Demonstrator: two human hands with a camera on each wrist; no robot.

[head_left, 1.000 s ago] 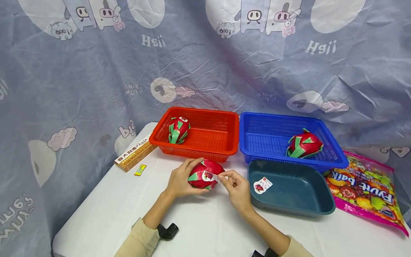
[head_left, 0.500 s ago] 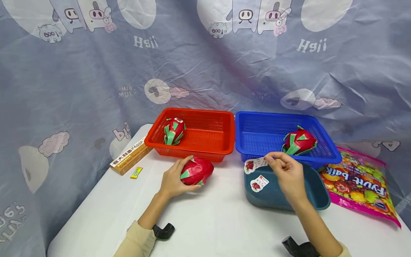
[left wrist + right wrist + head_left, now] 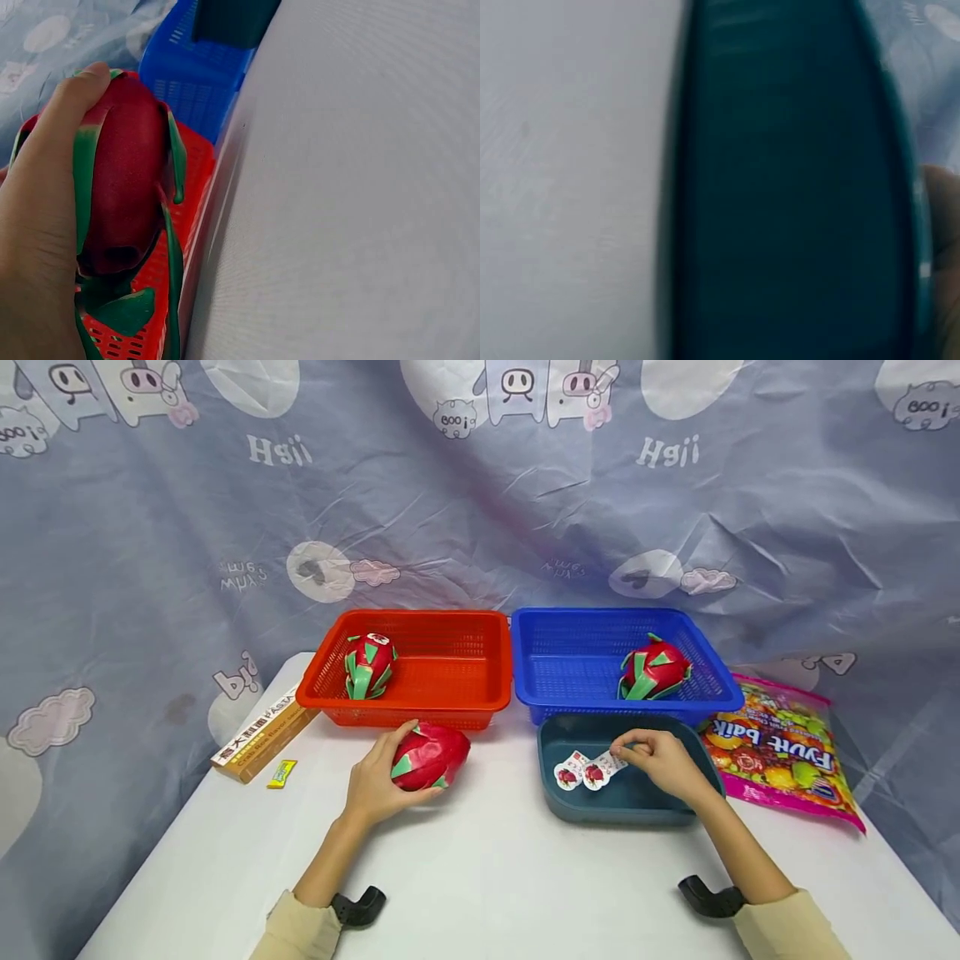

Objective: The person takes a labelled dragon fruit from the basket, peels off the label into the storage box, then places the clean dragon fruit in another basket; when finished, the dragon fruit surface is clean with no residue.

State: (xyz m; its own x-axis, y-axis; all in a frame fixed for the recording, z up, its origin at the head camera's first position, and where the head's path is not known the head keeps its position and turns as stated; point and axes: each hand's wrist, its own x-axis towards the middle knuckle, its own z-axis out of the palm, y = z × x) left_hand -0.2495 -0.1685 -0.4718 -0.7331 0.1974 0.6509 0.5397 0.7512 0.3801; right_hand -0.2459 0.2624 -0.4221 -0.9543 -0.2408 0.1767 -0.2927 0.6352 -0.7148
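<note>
My left hand [image 3: 375, 781] grips a red dragon fruit [image 3: 429, 756] with green scales on the white table [image 3: 480, 877], just in front of the red basket [image 3: 457, 697]; the same fruit [image 3: 124, 187] fills the left wrist view. My right hand [image 3: 656, 760] pinches a white fruit sticker [image 3: 603, 768] low over the dark teal tray [image 3: 622, 810]. A second sticker [image 3: 568, 772] lies in that tray. One dragon fruit [image 3: 367, 665] sits in the red basket, another [image 3: 652, 669] in the blue basket [image 3: 577, 697]. The right wrist view is blurred and shows the tray [image 3: 795, 187].
A long orange box [image 3: 258, 737] and a small yellow packet [image 3: 282, 773] lie at the table's left. A fruit candy bag [image 3: 780, 752] lies at the right. A printed grey cloth [image 3: 480, 510] hangs behind the baskets.
My right hand peeled the sticker off the dragon fruit and carried it right, down into the teal tray. My left hand kept hold of the fruit.
</note>
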